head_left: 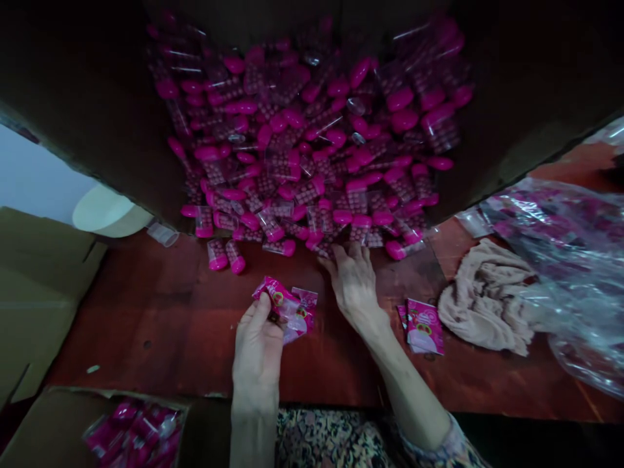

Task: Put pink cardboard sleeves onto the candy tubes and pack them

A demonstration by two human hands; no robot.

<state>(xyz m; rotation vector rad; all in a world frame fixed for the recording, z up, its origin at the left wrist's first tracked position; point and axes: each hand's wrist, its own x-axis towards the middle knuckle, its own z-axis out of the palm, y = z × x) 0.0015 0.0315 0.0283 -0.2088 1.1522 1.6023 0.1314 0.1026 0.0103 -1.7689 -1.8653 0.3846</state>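
My left hand (258,331) is closed on a pink printed packet (280,299), thumb on top of it. Partly behind it, a second pink packet (307,305) shows on the red table. My right hand (353,279) reaches to the front edge of a big heap of small clear containers with pink caps (297,175). Its fingers are bent and somewhat apart, touching the nearest containers; the fingertips are partly hidden. Two containers (227,255) lie on the table left of the heap's edge. To the right of my right forearm lie a few more pink packets (425,325).
The heap spills from a large open carton (507,123). A crumpled beige cloth (487,299) and a clear plastic bag with pink contents (585,260) are at right. At lower left, a carton (53,426) holds pink filled packets. A pale round container (110,211) stands at left.
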